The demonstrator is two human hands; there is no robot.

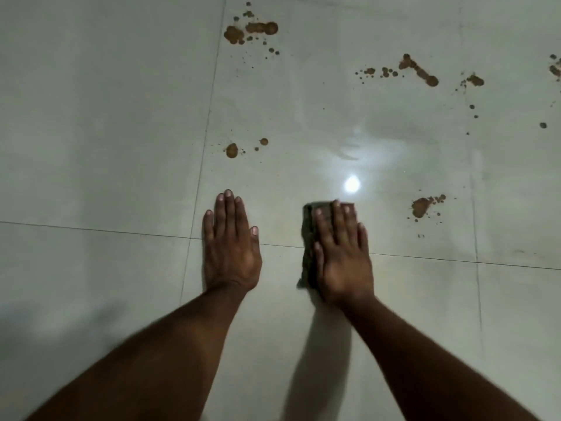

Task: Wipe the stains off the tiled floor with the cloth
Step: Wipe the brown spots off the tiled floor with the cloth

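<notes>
My right hand [341, 253] lies flat with straight fingers on a folded dark grey cloth [309, 238], pressing it onto the pale tiled floor [106, 132]. My left hand [232, 244] rests flat on the bare tile about a hand's width to the left. Brown stains mark the floor: a small blot [231, 150] ahead of the left hand, a splash [422, 206] to the right of the cloth, a large cluster [252, 30] at the top and a long smear [420, 71] at the upper right.
Dark grout lines [91, 228] cross the floor under both hands. A bright lamp reflection [352, 184] glares just ahead of the cloth. More small brown spots [543, 125] dot the far right edge.
</notes>
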